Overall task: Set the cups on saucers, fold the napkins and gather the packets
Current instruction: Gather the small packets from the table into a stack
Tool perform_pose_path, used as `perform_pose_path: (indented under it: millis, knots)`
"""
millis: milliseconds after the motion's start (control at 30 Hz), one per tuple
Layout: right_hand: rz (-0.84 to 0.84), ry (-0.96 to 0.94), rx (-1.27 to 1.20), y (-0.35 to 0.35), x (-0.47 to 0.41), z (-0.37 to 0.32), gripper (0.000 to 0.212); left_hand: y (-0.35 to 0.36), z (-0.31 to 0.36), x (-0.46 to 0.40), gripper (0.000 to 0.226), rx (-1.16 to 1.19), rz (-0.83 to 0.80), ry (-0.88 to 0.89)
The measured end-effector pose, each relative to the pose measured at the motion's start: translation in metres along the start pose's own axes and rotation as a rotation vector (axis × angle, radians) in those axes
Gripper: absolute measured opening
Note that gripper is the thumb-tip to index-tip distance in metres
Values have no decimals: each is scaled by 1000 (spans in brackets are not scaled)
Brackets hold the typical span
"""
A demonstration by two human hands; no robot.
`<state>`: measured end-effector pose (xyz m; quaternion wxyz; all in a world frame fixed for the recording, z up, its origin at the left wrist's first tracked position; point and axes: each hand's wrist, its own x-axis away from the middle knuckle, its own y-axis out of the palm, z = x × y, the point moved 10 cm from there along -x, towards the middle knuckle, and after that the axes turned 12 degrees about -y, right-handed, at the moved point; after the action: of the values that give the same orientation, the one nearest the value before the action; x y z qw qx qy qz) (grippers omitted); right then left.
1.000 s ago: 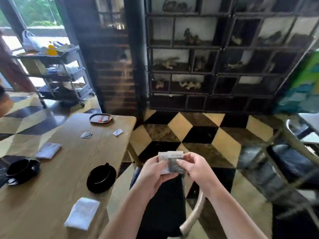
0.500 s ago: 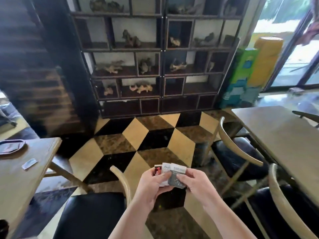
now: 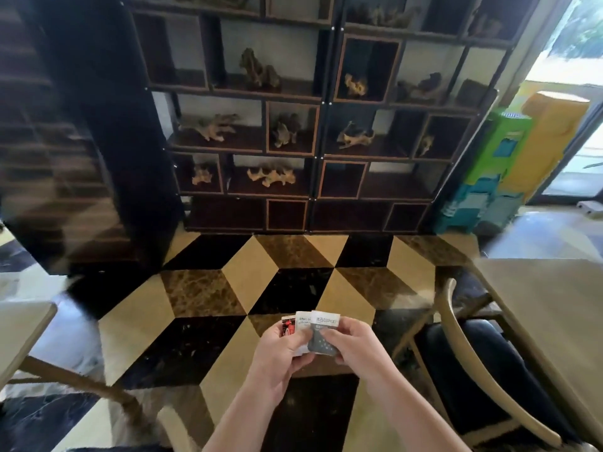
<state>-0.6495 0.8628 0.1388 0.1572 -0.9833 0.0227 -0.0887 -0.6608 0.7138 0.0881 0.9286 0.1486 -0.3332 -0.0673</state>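
Packets (image 3: 310, 331) held in both hands above the patterned floor (image 3: 248, 282), in front of the shelf (image 3: 293, 125) and clear of either desk. The left hand (image 3: 280, 357) curls round the lower part of the fan, thumb across the front. The right hand (image 3: 354, 345) pinches the foremost packet at its lower right edge between thumb and fingers.

Handling, as judged: the packets look like thin sachets, very light, limp and somewhat slick. A loose fan of this kind would tend to slide apart or shed a member if the pinch relaxed. They are best taken by the flat faces, thumb opposing fingers near the lower edge, with the stack squared first so that a single grip holds all. Little force seems needed, and crushing poses small risk.

Appearance: three packets show, overlapped like playing cards. The one farthest left of the right hand is red and dark. The middle one is white with small print. The foremost has a white top band with lettering, too blurred to read, over a grey body with dark specks. Whether more lie behind cannot be told.
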Motion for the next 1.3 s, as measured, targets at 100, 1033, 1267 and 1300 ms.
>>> perform_pose_path:
  millis: [100, 1033, 1267, 1300]
  knots:
    - [-11, -25, 24, 5, -64, -23, 4, -7, 48, -42, 28, 23, 42, 23]
    - [-1380, -277, 112, 491, -320, -188, 18, -379, 221, -82, 34, 733, 938, 330]
    - [-1595, -302, 192, 599, -264, -193, 16, -448, 198, -28, 46, 808, 1070, 411]
    - [-1625, -306, 217, 617, -255, -189, 15, -461, 193, -24, 46, 824, 1079, 413]
